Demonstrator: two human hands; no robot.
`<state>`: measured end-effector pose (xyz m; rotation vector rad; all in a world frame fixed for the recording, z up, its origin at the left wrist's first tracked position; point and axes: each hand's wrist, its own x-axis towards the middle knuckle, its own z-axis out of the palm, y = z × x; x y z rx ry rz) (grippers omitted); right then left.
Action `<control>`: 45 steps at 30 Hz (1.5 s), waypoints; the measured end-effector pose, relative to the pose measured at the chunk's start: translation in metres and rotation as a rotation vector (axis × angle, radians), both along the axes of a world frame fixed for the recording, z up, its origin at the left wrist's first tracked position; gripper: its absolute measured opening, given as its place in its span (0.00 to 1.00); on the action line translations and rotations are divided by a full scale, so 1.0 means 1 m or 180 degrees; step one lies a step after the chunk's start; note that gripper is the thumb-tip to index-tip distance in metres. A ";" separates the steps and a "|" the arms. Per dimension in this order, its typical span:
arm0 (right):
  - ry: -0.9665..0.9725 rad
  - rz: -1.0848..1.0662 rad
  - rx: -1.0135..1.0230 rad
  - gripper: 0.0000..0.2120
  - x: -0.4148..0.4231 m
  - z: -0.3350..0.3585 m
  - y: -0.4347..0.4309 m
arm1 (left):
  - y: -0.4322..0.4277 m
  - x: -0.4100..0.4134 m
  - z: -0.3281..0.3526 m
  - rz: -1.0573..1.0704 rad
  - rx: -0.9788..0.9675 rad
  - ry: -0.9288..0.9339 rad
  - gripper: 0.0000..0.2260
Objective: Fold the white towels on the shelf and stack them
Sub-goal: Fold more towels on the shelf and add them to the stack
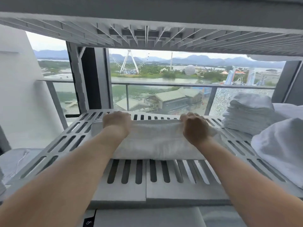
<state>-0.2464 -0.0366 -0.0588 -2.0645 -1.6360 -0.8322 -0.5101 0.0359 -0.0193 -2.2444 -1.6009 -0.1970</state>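
Observation:
A white towel (157, 141) lies folded into a wide band across the middle of the slotted grey shelf (65, 141). My left hand (117, 122) grips the towel's far edge near its left end, fingers curled over it. My right hand (195, 128) pinches the far edge near the right end, where the cloth bunches. A stack of folded white towels (247, 113) stands at the shelf's back right. A loose, unfolded white towel (282, 148) lies heaped at the right edge.
Another slotted shelf (147, 35) hangs close overhead. Behind the shelf a window shows a glass balcony railing (164, 84) and a dark frame post (91, 79). A white wall (18, 87) stands at the left. Bare slotted surface lies in front of the towel.

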 end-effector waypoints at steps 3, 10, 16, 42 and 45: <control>0.0133 0.0232 -0.0647 0.13 0.018 -0.016 0.032 | 0.024 0.007 -0.022 0.0099 -0.0263 -0.0087 0.13; 0.0666 0.0348 -0.1135 0.10 0.039 -0.035 0.068 | 0.057 0.003 -0.057 -0.0213 -0.0214 -0.0692 0.06; -0.0302 -0.0037 -0.0647 0.12 0.039 -0.029 0.062 | 0.071 0.001 -0.066 -0.0329 -0.0123 -0.0910 0.09; -0.0236 -0.0095 -0.0890 0.33 0.063 -0.008 0.043 | 0.063 0.003 -0.066 -0.0337 0.0462 -0.0414 0.05; -0.0544 0.0062 -0.0822 0.31 0.072 0.012 0.048 | 0.063 0.005 -0.067 -0.0422 0.0399 -0.0460 0.09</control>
